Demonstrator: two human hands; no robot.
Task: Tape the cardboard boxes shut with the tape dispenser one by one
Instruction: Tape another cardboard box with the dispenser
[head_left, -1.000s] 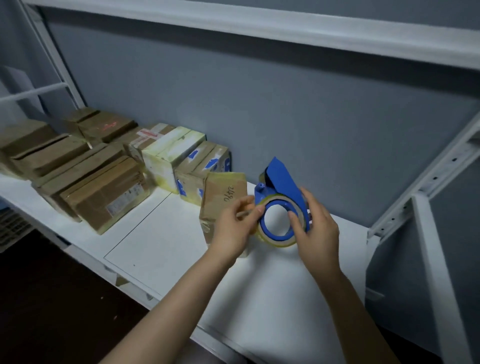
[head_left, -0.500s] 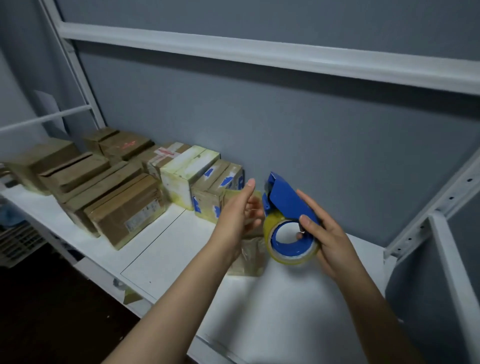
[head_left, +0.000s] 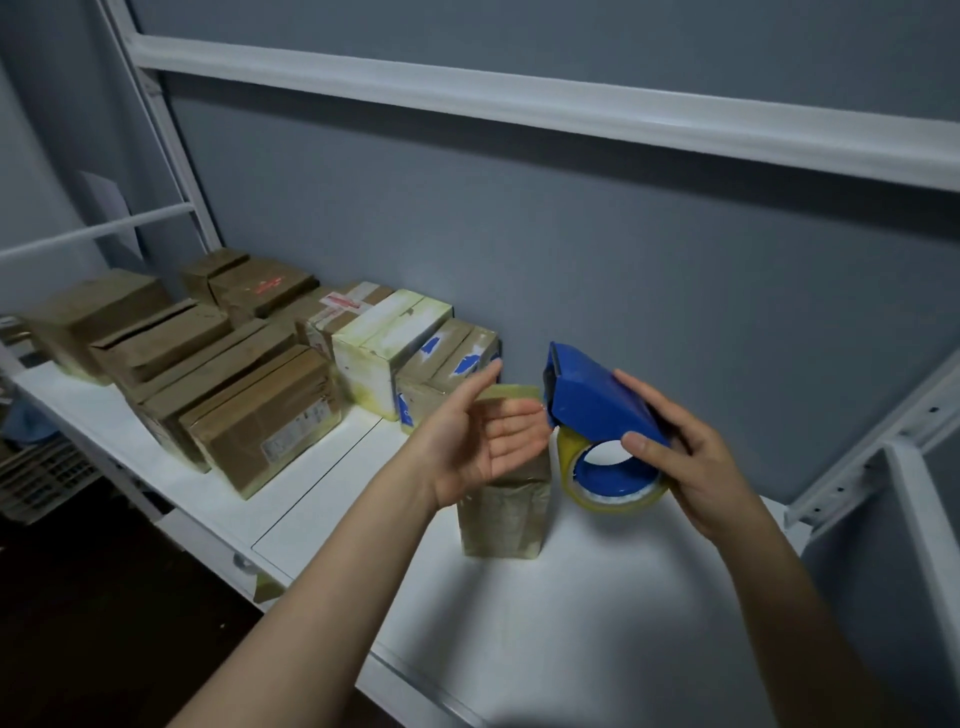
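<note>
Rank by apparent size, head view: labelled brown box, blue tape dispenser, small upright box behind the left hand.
1. labelled brown box
2. blue tape dispenser and small upright box: alike, unranked; left hand partly hides the box.

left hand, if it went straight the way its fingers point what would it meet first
Most likely the blue tape dispenser held by the right hand; the left hand has its fingertips close beside it, depth unclear.

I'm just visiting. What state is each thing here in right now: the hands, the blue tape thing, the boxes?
Small box, standing upright on the shelf.
Left hand, open, fingers straight, in front of that box's top.
Right hand, grips the tape dispenser.
Tape dispenser, held up beside that box, tape roll loaded.
Other boxes, lying side by side along the wall.
</note>
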